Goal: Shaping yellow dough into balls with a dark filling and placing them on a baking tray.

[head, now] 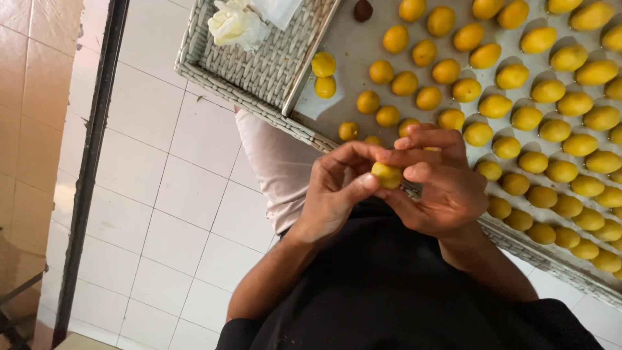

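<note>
Fingers of your left hand (337, 188) and right hand (440, 185) curl closed around one small yellow dough ball (387, 175), pinching it together near the woven tray (253, 78).

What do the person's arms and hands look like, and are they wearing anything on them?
Both forearms are bare; no sleeves reach the wrists. The left hand and right hand carry no gloves, and no rings, watch or bracelets show on the visible sides. The fingers are uncovered, with short nails. Dark clothing covers the torso below the arms.
</note>
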